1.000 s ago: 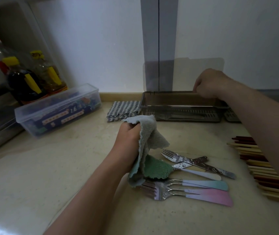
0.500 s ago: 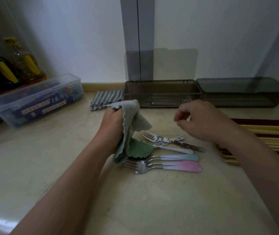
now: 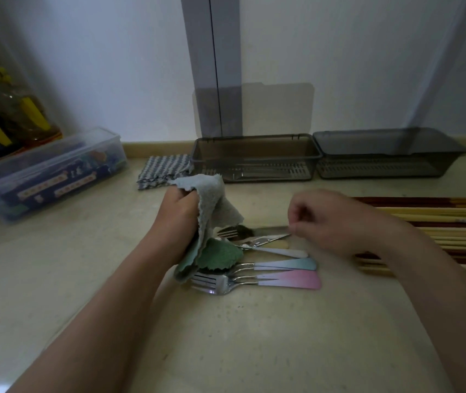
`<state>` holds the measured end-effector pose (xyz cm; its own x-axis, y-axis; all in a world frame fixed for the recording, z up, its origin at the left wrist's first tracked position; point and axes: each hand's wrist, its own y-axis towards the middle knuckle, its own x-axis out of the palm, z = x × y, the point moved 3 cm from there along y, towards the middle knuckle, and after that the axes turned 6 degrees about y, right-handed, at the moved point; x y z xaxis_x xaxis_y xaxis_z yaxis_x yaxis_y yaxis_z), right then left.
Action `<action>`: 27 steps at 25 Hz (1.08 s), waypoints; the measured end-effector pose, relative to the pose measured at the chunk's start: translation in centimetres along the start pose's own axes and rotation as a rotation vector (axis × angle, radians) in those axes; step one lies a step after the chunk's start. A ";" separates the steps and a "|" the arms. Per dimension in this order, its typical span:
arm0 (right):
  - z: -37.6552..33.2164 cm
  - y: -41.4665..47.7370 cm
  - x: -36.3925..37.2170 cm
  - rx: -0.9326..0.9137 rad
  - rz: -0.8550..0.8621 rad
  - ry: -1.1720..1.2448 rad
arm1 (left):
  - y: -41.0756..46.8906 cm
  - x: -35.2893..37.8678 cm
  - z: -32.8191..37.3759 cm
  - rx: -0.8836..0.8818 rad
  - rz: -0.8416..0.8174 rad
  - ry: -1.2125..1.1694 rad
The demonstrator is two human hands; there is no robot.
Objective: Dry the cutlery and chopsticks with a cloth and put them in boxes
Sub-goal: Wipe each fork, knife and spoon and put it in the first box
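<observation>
Head view: which step?
– Picking up: the left hand (image 3: 179, 211) grips the cloth (image 3: 212, 202); fingers of the right hand (image 3: 331, 222) pinch a fork (image 3: 243, 231) by its handle on the worktop (image 3: 254, 336).
– Next?
– Probably lift it into the cloth, wipe, then the open box (image 3: 254, 146) behind.

Beige counter (image 3: 254, 336) bears forks (image 3: 282, 275), chopsticks (image 3: 438, 222), grey boxes (image 3: 254, 154).

A pale speckled countertop (image 3: 226, 336) is seen under dim light. A plain white wall (image 3: 112, 66) is noted behind it, crossed by a grey vertical strip (image 3: 212, 52), with beige trim (image 3: 158, 148) at its base.
</observation>
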<state>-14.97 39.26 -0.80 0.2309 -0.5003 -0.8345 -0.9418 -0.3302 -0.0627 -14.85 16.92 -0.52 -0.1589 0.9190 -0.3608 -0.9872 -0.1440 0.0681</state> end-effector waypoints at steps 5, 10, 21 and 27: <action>-0.7 -1.7 -4.5 -0.322 0.519 0.760 | -0.3 0.5 0.9 -0.081 0.020 -0.115; -2.7 -1.6 -1.6 -0.278 0.455 0.935 | -1.2 1.6 1.3 -0.022 -0.068 0.047; -4.5 -0.6 3.1 -0.172 0.198 0.792 | -1.5 1.5 1.1 0.266 -0.108 -0.040; -4.2 -0.3 4.1 -0.094 -0.063 0.577 | -0.3 1.0 0.3 0.151 0.052 -0.220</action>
<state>-12.75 33.93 -1.93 0.4061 -0.8235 -0.3962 -0.9024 -0.4298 -0.0315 -14.67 17.99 -0.65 -0.1872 0.9718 -0.1437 -0.9625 -0.1521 0.2248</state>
